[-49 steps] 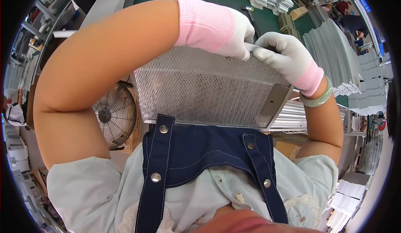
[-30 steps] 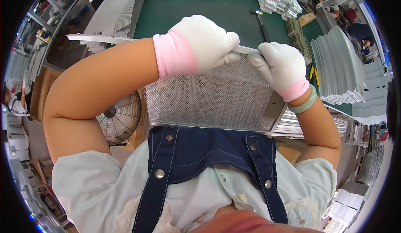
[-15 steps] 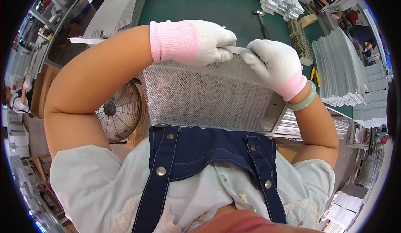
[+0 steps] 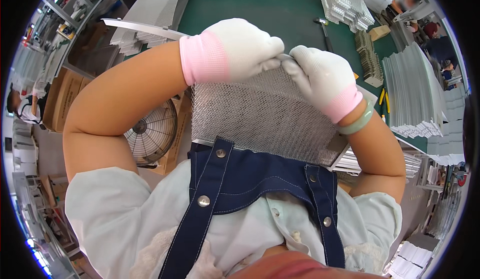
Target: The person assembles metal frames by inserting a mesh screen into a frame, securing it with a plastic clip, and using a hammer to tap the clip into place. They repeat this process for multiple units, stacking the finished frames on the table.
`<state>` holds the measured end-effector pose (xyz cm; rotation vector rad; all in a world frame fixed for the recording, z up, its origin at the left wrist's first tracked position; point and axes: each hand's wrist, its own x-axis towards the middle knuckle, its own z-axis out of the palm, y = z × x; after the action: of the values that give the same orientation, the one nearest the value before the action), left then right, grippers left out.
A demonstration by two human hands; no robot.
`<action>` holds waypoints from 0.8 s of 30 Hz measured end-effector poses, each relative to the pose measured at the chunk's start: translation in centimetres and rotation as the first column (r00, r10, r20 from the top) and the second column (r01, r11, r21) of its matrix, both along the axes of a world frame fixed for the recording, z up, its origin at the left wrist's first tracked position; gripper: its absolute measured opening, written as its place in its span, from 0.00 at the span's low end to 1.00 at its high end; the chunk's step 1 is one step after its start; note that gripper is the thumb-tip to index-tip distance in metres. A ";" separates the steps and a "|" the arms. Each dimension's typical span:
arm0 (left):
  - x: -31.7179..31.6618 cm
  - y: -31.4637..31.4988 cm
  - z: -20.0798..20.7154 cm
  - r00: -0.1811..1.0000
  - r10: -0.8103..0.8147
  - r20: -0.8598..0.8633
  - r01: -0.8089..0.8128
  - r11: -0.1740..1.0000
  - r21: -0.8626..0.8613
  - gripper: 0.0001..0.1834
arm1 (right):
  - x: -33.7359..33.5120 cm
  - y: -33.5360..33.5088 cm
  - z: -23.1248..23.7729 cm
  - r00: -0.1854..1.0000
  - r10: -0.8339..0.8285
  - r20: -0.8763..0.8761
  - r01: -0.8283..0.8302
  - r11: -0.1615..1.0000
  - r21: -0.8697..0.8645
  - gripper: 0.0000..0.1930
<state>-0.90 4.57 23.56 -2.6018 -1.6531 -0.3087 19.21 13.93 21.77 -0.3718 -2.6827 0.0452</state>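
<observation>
Both my hands wear white knit gloves with pink cuffs. My left hand (image 4: 242, 49) is closed on a thin silver metal strip (image 4: 145, 28), whose long end sticks out to the left past my wrist. Close beside it, my right hand (image 4: 322, 76) pinches the same strip, and only a short piece shows between the fingertips. Below the hands a silver metal mesh panel (image 4: 260, 121) lies against the front of my apron. My gloves hide part of its far edge.
On the green table (image 4: 250, 16) lie a hammer (image 4: 325, 36), yellow-handled pliers (image 4: 384, 100) and a wooden block (image 4: 379, 33). Stacked mesh sheets (image 4: 345, 4) and pleated sheets (image 4: 415, 91) stand right. A floor fan (image 4: 150, 131) is at lower left. Other people work farther off.
My hands have come closer together, leaving less of the strip showing between them. More of the strip's long end now shows at the left. The whole view has shifted slightly.
</observation>
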 end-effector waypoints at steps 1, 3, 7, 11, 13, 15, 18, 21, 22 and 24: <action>-0.4 -0.1 0.1 1.000 0.019 0.005 -0.019 0.999 -0.042 0.10 | -0.1 0.3 0.1 0.999 0.008 0.046 -0.007 1.000 -0.015 0.16; -1.9 -0.5 0.2 0.998 0.054 0.019 -0.053 0.995 -0.084 0.09 | 0.0 0.4 -0.6 0.998 -0.029 0.048 0.029 1.000 0.005 0.16; -3.9 -1.4 -0.1 0.994 0.107 0.008 -0.105 0.985 -0.137 0.10 | -0.6 0.6 -1.0 0.998 -0.031 0.048 0.030 0.999 0.024 0.16; -4.3 -1.3 1.3 0.989 0.144 0.034 -0.116 0.898 -0.425 0.14 | -1.4 1.6 -1.0 0.993 0.054 0.105 -0.020 0.953 -0.302 0.15; -4.5 -1.5 1.0 0.982 0.180 0.048 -0.140 0.884 -0.445 0.15 | -2.1 1.4 0.4 0.974 0.082 0.211 0.033 0.871 -0.490 0.16; -5.1 -2.1 -0.4 0.988 0.132 0.085 -0.102 0.952 -0.288 0.16 | -2.2 0.4 -0.9 0.995 0.015 0.100 0.002 0.987 -0.161 0.16; -4.0 -3.2 -1.5 0.992 0.128 0.015 -0.126 0.985 -0.116 0.14 | -1.8 0.5 -2.0 0.998 0.048 0.029 -0.046 0.998 -0.053 0.15; -3.6 -3.4 -2.6 0.982 0.183 -0.038 -0.185 0.979 -0.082 0.15 | -1.9 0.7 -1.9 0.989 0.048 0.138 -0.030 0.991 -0.130 0.15; -3.5 -3.3 -3.0 0.975 0.209 -0.077 -0.216 0.973 -0.087 0.16 | -2.0 0.1 -2.4 0.993 0.009 0.120 -0.001 0.998 -0.060 0.15; -3.0 -3.7 -4.9 0.961 0.258 -0.098 -0.251 0.965 0.081 0.20 | -2.0 -0.2 -3.1 0.993 -0.044 0.111 0.047 0.999 -0.025 0.15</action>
<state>-3.93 0.84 18.67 -2.2781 -1.8754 -0.2033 17.22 13.77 18.70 -0.4559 -2.7844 0.0494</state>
